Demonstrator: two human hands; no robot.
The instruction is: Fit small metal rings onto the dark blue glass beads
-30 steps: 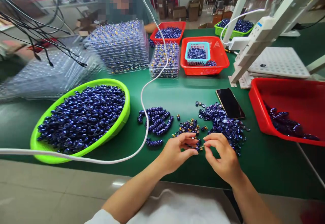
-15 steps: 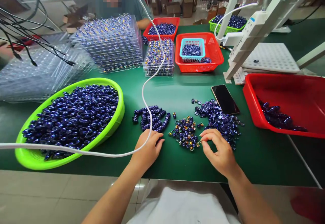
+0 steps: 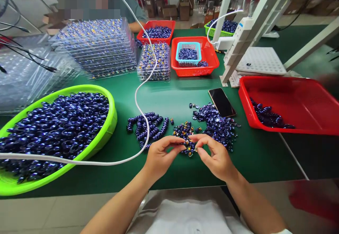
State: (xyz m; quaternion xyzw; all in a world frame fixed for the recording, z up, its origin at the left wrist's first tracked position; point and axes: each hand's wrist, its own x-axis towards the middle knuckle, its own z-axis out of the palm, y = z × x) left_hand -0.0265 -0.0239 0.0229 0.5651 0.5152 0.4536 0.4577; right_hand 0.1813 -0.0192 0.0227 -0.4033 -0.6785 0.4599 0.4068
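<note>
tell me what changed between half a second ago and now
The left hand has moved right, from the rows of blue rings to the blue-and-gold pile beside the right hand. Whether it took a ring is too small to tell. The view has turned right, so things sit further left in the picture. The right hand stays pinched at the pile's edge; the phone and green basket stay put.

The right hand (image 3: 217,158) is pinching a small piece (image 3: 196,149); the left hand (image 3: 159,157) is facing it beside blue-and-gold pieces (image 3: 183,129).
</note>
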